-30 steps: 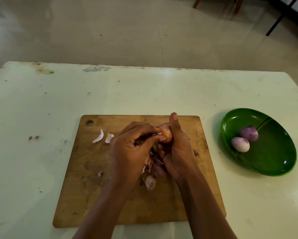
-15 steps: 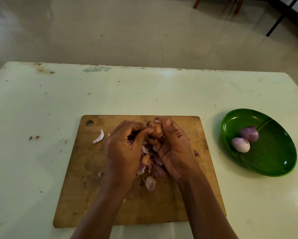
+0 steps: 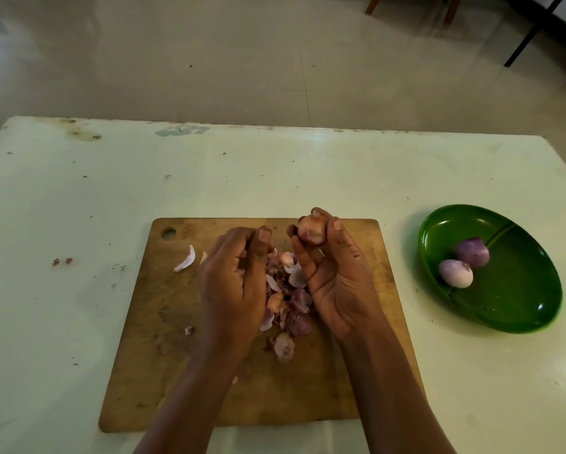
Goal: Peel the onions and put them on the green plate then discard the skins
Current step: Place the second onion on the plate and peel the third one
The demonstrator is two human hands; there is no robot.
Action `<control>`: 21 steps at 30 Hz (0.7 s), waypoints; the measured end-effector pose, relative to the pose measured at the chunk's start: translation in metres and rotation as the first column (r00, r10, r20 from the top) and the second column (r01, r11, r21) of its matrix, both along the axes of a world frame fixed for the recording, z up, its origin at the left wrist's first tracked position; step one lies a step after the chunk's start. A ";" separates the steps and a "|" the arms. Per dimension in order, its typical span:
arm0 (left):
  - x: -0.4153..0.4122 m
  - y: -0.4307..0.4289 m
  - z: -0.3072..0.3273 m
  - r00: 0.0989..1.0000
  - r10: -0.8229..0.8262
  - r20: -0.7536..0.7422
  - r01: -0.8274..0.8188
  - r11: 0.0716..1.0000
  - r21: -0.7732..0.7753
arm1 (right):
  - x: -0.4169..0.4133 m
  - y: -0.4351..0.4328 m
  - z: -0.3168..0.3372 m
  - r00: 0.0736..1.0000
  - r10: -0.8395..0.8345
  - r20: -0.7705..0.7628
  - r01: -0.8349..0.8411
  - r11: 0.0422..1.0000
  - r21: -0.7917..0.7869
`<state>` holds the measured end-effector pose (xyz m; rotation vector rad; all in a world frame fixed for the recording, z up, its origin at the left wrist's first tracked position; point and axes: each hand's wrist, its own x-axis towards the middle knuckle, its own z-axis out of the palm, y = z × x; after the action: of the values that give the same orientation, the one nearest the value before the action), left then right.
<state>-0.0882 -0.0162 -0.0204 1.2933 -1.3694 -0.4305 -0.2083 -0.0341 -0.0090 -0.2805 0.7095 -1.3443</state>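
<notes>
1. My right hand point(image 3: 337, 283) is raised over the far edge of the board point(image 3: 176, 371); its fingers point(image 3: 335, 229) grasp the onion point(image 3: 311, 233) at the tips, which leaves its surface exposed for peeling; brownish patches suggest it is only partly skinned.
2. My left hand point(image 3: 234, 283) sits just beside the onion, apart from it; its fingers are curled inward; whether they pinch a scrap I cannot tell.
3. The skins point(image 3: 291, 299) lie heaped on the board between my hands; judged convenient, since one sweep should gather them; a pale piece point(image 3: 186, 261) lies apart on the left.
4. The plate point(image 3: 520, 306) stands on the desk point(image 3: 78, 208), right of the board; two peeled onions point(image 3: 455, 273) touch near its left side; its right half shows only green.
5. Only desk surface shows between board and plate; the plate's raised rim is the one edge to clear.
</notes>
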 end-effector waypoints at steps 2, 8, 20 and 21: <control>0.000 0.000 0.000 1.000 -0.010 0.020 0.010 1.000 0.002 | 0.001 0.001 0.002 1.000 0.017 0.014 -0.017 1.000 0.024; -0.003 0.001 0.005 0.986 -0.101 0.133 0.108 0.993 -0.051 | 0.000 0.002 -0.001 0.994 0.104 0.014 -0.104 0.994 -0.014; -0.004 0.002 0.005 0.978 -0.078 0.193 0.086 0.996 -0.034 | 0.000 0.001 -0.012 0.975 0.218 -0.049 -0.222 0.968 -0.120; -0.004 0.002 0.005 0.977 -0.074 0.200 0.081 0.996 -0.031 | 0.000 0.002 -0.011 0.975 0.219 -0.046 -0.223 0.967 -0.123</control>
<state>-0.0921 -0.0139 -0.0151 1.2803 -1.5918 -0.3324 -0.2083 -0.0326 -0.0202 -0.4707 0.6005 -1.1749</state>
